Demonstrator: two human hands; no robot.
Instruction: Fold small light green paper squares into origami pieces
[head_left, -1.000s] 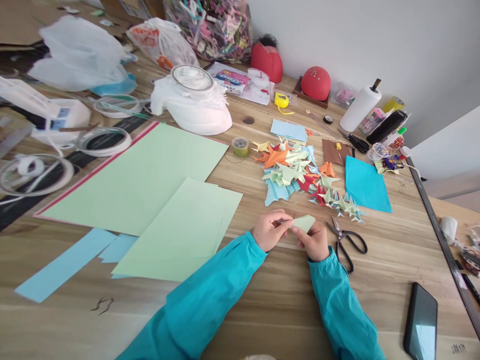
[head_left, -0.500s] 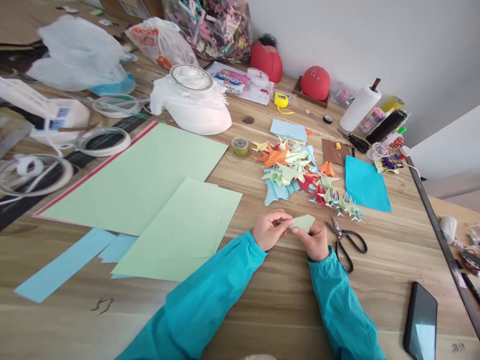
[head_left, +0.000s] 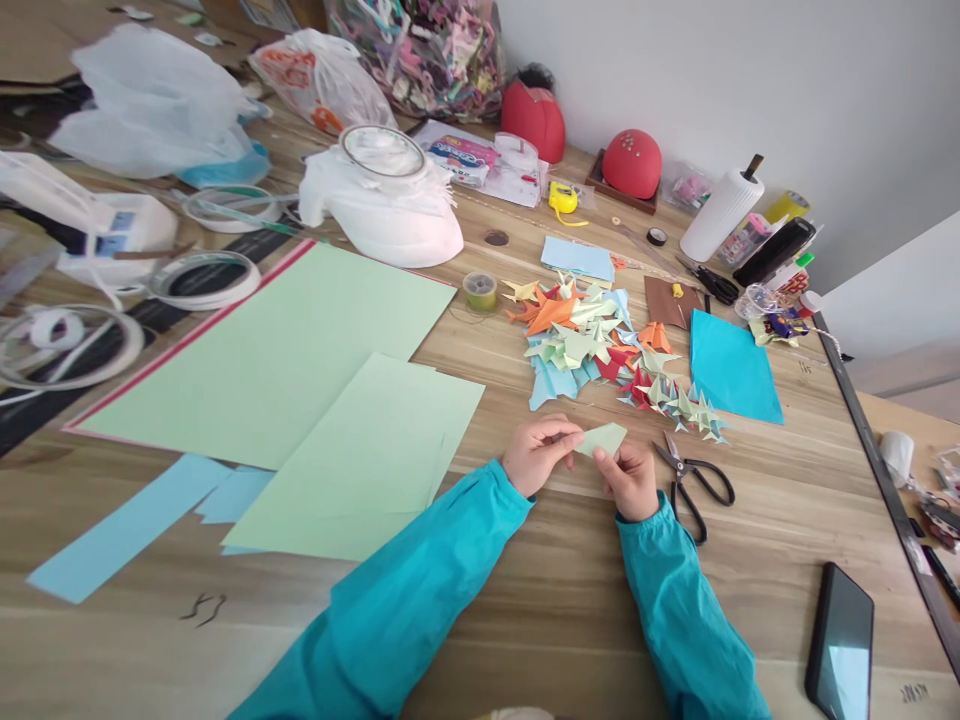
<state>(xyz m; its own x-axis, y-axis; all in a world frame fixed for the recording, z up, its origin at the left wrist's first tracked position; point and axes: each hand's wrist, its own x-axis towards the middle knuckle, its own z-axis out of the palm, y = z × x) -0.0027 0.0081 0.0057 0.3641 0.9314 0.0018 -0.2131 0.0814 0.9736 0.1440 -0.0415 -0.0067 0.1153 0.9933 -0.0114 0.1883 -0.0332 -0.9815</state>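
Observation:
A small folded piece of light green paper [head_left: 602,438] is pinched between both hands just above the wooden table [head_left: 780,500]. My left hand [head_left: 536,455] grips its left end with curled fingers. My right hand [head_left: 632,480] holds its right side, thumb pressed on top. Both arms wear teal sleeves. Black scissors [head_left: 694,480] lie shut on the table right beside my right hand. A pile of folded paper shapes [head_left: 592,345] in several colours lies just beyond the hands.
Large light green sheets [head_left: 300,390] and blue strips [head_left: 127,525] cover the table's left. A teal sheet [head_left: 731,370] lies to the right of the pile, a phone [head_left: 840,645] at the near right. Tape rolls, plastic bags, a white container and red balls crowd the back.
The hands have shifted slightly; the green paper is now a little narrower and turned between the fingers. Nothing else on the table has moved.

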